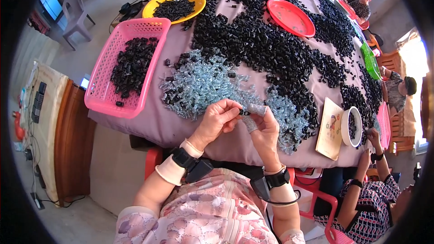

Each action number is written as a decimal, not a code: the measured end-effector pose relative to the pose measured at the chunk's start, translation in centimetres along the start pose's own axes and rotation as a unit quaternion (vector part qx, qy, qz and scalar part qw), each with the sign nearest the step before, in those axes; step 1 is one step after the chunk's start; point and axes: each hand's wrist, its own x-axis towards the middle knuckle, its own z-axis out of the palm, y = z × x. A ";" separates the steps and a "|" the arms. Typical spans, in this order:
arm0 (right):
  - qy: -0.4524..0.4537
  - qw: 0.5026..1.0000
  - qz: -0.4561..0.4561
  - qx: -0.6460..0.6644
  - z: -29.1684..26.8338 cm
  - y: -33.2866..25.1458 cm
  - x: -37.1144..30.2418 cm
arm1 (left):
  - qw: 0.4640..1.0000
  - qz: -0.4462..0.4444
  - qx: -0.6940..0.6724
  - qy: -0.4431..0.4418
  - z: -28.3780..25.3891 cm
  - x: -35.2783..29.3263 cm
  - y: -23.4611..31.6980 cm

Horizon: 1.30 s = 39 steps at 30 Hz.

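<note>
At the table's near edge my left hand [219, 119] and my right hand [266, 129] meet fingertip to fingertip. A small black plastic piece [245, 113] is pinched between them, partly hidden by the fingers. Pale tape wraps the thumb and forefinger of my right hand. Just beyond my hands lies a heap of small pale-blue coiled pieces [194, 81], with more coils [285, 117] right of my right hand. A wide spread of loose black pieces [266, 58] covers the table behind them.
Left on the table are a pink basket [94, 91] and a yellow tray [199, 1] holding black pieces. A red tray [305, 28] lies farther back. To the right are a booklet [329, 129], a white ring-shaped container [346, 131], and a co-worker's hands [373, 139]. More people sit along the right side.
</note>
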 end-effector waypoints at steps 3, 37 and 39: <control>-0.005 1.000 -0.017 -0.020 0.0 -0.1 0.1 | 1.000 -0.002 0.011 0.008 0.0 -0.1 0.0; -0.073 0.997 0.033 -0.005 0.9 1.0 -0.3 | 0.996 -0.077 -0.013 -0.048 -1.3 0.3 0.4; -0.088 0.996 0.030 -0.008 0.9 0.7 -0.1 | 0.995 -0.085 -0.025 -0.051 -1.4 0.2 0.4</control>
